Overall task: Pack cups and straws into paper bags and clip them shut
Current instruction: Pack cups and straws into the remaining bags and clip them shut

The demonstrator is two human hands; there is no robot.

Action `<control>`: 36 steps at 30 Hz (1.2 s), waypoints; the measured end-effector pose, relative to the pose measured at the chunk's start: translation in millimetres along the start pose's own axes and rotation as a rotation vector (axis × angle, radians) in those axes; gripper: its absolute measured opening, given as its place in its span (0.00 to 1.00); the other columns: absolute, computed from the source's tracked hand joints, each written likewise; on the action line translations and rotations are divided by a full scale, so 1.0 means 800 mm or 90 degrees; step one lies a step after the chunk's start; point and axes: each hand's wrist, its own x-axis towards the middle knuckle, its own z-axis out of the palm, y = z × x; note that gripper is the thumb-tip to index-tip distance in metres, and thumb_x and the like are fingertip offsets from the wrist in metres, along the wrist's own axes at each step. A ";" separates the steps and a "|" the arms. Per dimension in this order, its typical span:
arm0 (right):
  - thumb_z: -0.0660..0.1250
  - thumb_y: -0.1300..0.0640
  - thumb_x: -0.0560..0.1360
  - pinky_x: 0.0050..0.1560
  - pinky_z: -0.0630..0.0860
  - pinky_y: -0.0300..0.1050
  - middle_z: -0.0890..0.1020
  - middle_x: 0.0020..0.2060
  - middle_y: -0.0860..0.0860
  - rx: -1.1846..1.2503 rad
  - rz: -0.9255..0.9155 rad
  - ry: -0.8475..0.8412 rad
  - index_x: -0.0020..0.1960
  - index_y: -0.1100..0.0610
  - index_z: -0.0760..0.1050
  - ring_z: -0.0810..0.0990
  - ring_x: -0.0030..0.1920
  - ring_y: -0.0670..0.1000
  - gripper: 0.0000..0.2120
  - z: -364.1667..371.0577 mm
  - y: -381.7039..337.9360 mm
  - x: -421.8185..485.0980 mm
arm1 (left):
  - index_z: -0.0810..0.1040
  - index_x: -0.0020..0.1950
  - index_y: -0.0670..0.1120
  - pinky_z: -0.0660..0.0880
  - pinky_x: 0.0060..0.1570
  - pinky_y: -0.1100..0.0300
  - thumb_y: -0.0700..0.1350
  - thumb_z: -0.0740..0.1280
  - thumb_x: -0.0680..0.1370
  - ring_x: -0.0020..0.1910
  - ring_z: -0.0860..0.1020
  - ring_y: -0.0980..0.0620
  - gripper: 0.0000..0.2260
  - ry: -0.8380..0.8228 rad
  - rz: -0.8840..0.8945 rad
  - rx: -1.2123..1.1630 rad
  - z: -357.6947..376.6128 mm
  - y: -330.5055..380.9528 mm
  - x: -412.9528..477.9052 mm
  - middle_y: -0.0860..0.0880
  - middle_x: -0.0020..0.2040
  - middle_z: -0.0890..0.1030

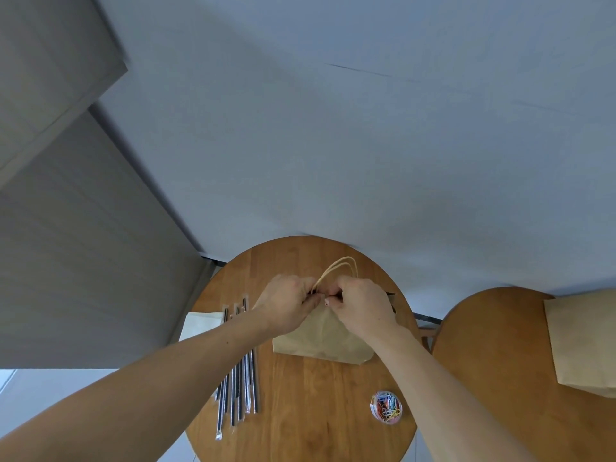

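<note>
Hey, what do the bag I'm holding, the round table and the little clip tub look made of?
Bag: matte brown kraft paper, going by its creases and folds. Table: wood or wood veneer, with visible grain and a slight sheen. Tub: probably clear plastic, since the coloured clips show through its wall.

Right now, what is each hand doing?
Left hand: pinches the top of the paper bag.
Right hand: pinches the same top, right beside it.

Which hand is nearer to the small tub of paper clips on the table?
Right. The right hand pinches the top of the paper bag, beyond the tub of paper clips and slightly left of it. The left hand pinches the same top, farther left.
</note>
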 end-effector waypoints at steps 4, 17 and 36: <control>0.65 0.48 0.78 0.44 0.78 0.47 0.83 0.43 0.46 -0.040 -0.024 0.015 0.52 0.52 0.79 0.80 0.44 0.48 0.09 -0.001 -0.003 -0.009 | 0.83 0.52 0.51 0.72 0.44 0.57 0.46 0.65 0.80 0.40 0.80 0.51 0.07 0.010 0.008 -0.012 -0.006 0.003 -0.007 0.52 0.40 0.84; 0.72 0.35 0.67 0.55 0.74 0.39 0.66 0.69 0.41 0.087 0.018 0.096 0.73 0.44 0.61 0.69 0.60 0.39 0.40 -0.039 0.080 -0.081 | 0.79 0.48 0.55 0.74 0.40 0.60 0.48 0.67 0.74 0.43 0.77 0.55 0.04 -0.071 -0.206 -0.016 -0.023 -0.020 -0.036 0.58 0.42 0.79; 0.68 0.58 0.79 0.31 0.78 0.40 0.85 0.34 0.49 0.442 0.098 0.084 0.51 0.53 0.78 0.84 0.32 0.50 0.02 -0.054 0.024 -0.078 | 0.74 0.35 0.60 0.69 0.32 0.63 0.49 0.69 0.78 0.29 0.73 0.61 0.13 0.131 -0.275 -0.138 -0.081 0.003 -0.133 0.59 0.30 0.75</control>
